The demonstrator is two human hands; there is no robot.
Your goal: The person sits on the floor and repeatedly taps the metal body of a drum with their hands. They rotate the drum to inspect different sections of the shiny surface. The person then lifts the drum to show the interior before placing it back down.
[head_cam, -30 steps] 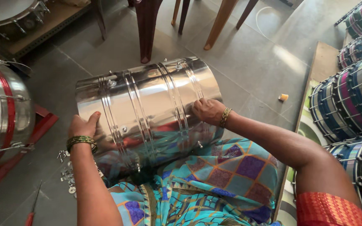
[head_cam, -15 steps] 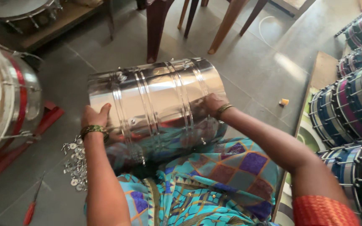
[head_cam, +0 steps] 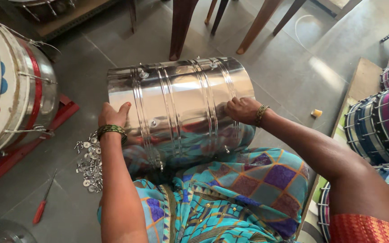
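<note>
2 hands grip 1 steel drum shell (head_cam: 181, 105) lying sideways on the lap.
Left hand (head_cam: 112, 115) clasps its left rim, right hand (head_cam: 241, 109) its right rim; bare floor (head_cam: 284, 67) beyond.

— What's different from a second ago?

— I've turned the shiny steel drum shell (head_cam: 181, 105) on my lap. The small fittings on its side have travelled round: one now sits near the top edge by the left end, another low on the near face.

— And your hands?

— My left hand (head_cam: 112, 114) was flat on the near face; now it's at the left rim, fingers hooked over the edge. My right hand (head_cam: 241, 109) has slid from the middle of the shell toward the right end.

— Anything else?

— My head came down and left, so the painted drum (head_cam: 10, 85) looms larger, and the red screwdriver (head_cam: 43, 204) shows fully.
</note>
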